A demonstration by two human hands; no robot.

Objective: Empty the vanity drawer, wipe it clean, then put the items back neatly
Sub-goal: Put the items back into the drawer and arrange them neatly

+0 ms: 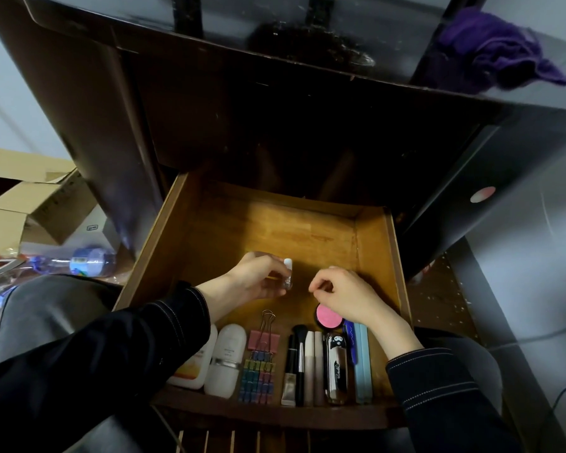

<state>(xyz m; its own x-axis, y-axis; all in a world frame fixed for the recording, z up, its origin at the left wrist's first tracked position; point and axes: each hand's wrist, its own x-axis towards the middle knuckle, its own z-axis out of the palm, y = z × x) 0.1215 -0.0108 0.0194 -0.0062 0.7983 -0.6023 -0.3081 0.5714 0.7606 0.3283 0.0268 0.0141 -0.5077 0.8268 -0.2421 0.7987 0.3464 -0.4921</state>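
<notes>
The wooden vanity drawer (378, 243) stands pulled out below me. My left hand (254, 279) holds a small clear bottle with a white cap (287, 271) over the drawer's middle. My right hand (343, 294) hovers beside it with fingers loosely curled, holding nothing, just above a round pink compact (328, 317). Along the front edge lie two white bottles (226, 364), a row of coloured binder clips (260, 364), a brush and tubes (303, 364), a clear bottle with a cartoon label (336, 367) and pale blue sticks (363, 364).
A purple cloth (494, 50) lies on the dark vanity top at the upper right. Cardboard boxes (30, 204) and a plastic water bottle (89, 259) sit on the floor to the left. The back half of the drawer floor is bare wood.
</notes>
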